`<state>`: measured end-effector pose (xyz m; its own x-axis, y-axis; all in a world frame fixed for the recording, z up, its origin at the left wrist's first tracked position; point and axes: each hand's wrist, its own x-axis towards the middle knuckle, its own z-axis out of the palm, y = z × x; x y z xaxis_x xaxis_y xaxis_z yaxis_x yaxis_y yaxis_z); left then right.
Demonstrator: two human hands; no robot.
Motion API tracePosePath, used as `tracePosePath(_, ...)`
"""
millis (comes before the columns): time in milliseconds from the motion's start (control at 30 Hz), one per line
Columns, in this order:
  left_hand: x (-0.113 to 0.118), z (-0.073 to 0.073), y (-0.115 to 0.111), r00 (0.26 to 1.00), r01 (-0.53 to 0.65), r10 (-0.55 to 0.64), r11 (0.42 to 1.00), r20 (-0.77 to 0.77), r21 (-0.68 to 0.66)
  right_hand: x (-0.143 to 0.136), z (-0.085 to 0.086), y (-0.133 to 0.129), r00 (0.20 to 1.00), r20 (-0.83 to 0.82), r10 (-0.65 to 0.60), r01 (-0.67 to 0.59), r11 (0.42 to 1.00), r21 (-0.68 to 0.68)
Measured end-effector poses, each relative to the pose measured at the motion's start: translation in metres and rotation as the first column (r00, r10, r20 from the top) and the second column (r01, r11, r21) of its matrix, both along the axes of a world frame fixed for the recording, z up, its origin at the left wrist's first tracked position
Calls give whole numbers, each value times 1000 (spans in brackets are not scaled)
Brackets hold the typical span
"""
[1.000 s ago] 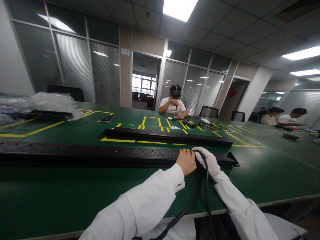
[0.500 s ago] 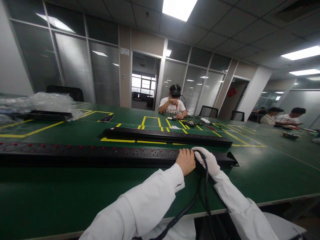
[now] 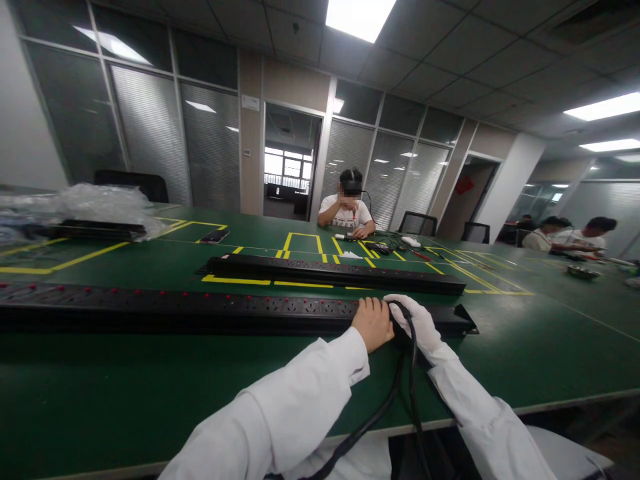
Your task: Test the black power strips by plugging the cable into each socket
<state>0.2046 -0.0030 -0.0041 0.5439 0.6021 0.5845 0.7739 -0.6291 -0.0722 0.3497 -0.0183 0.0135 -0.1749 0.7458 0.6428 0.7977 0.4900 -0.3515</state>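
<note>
1. Resting on the near power strip (image 3: 200, 310), the bare left hand (image 3: 373, 325) bends its fingers over the top, towards the strip's right end; whether it also grips something underneath cannot be told.
2. Just beside it, the gloved right hand (image 3: 423, 327) is closed around a black cable (image 3: 413, 373) against the strip.
3. Two runs of the black cable drop from the hands and pass over the near edge of the green table (image 3: 500, 373).
4. The near power strip lies lengthwise, set back from that near edge, its left end out of view; red parts line its socketed face.
5. Behind it, apart, a far power strip (image 3: 340, 275) lies by yellow tape (image 3: 235, 281).
6. Towards the table's far edge, on the left, clear plastic (image 3: 105, 207) is heaped; a phone-like dark object (image 3: 215, 236) lies to its right.
7. A co-worker (image 3: 345, 212) sits at the far edge.
</note>
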Motion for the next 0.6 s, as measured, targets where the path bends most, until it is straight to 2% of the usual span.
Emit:
tracePosePath(433, -2, -2, 1, 1000, 18, -17, 998, -3, 64, -2, 2, -2, 1000, 0, -12, 12, 1000, 7)
tracePosePath(600, -2, -1, 1, 1000, 21, -20, 999, -19, 44, -2, 2, -2, 1000, 4, -13, 13, 1000, 2)
